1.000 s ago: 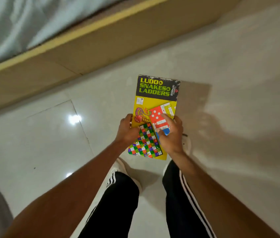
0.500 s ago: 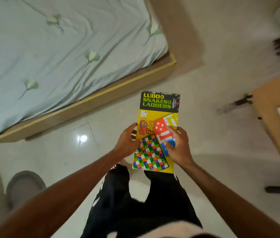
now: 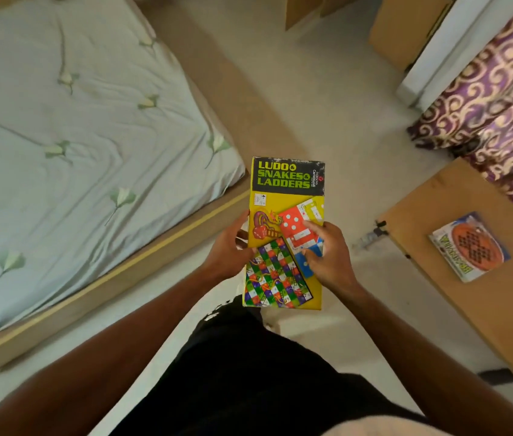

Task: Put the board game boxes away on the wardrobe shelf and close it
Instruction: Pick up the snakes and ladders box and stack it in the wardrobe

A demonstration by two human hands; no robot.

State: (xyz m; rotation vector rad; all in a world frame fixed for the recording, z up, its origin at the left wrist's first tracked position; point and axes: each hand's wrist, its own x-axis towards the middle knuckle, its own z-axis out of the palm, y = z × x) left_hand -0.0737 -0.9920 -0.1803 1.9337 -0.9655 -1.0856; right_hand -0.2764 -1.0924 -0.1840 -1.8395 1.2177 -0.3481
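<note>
The Ludo and Snakes & Ladders box [image 3: 285, 196], yellow with a black title band, is up in the air in front of the person, held flat and face-up over the pale floor [image 3: 327, 99] between the bed and the worktop. To the left, there's the bed [image 3: 69, 127], big, with a light sheet printed with leaves, on a tan wooden frame. On the right, the wooden worktop [image 3: 456, 278] runs off the edge, and a purple curtain [image 3: 500, 89] with gold swirls hangs beyond it. Black trousers fill the bottom, both bare forearms reaching forward. A second game box [image 3: 470, 247], blue-edged with an orange round board on its cover, lies flat on the worktop, well apart from the held one. Left hand [image 3: 228, 250] clamps the box's left edge, thumb on top. Right hand [image 3: 327, 256] grips the right edge, fingers [image 3: 311, 226] pressed over the red dice picture.
</note>
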